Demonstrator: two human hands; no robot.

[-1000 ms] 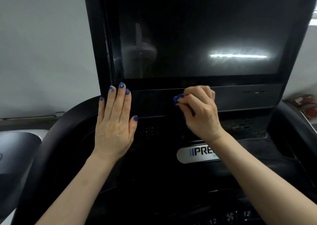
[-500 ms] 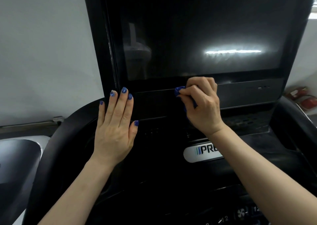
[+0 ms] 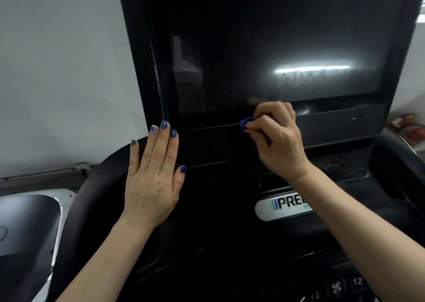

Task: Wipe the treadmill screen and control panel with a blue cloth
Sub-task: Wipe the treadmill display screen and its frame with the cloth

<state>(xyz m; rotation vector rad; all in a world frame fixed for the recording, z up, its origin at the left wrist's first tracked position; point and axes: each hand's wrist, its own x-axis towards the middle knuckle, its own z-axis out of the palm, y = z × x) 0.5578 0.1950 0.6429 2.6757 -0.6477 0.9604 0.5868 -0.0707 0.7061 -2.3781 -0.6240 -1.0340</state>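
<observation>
The treadmill's dark screen (image 3: 264, 48) fills the upper middle, off, with a bright light streak reflected on it. Below it runs a black panel strip (image 3: 340, 126), and the control panel buttons (image 3: 345, 288) show at the bottom right. My right hand (image 3: 278, 140) is shut on a bunched blue cloth (image 3: 245, 124), pressing it against the strip just under the screen's lower edge. Only a small fold of cloth shows past my fingers. My left hand (image 3: 154, 177) lies flat, fingers together, against the console's lower left corner, holding nothing.
A curved black handrail (image 3: 92, 205) wraps the console on the left, another (image 3: 400, 163) on the right. A white-and-dark neighbouring machine (image 3: 30, 232) stands at the far left. Red objects (image 3: 411, 129) sit by the wall at right. A logo badge (image 3: 282, 207) lies below my right wrist.
My right hand with the cloth has slid up from the strip's middle to the screen's lower edge. The left hand has stayed flat in the same place.
</observation>
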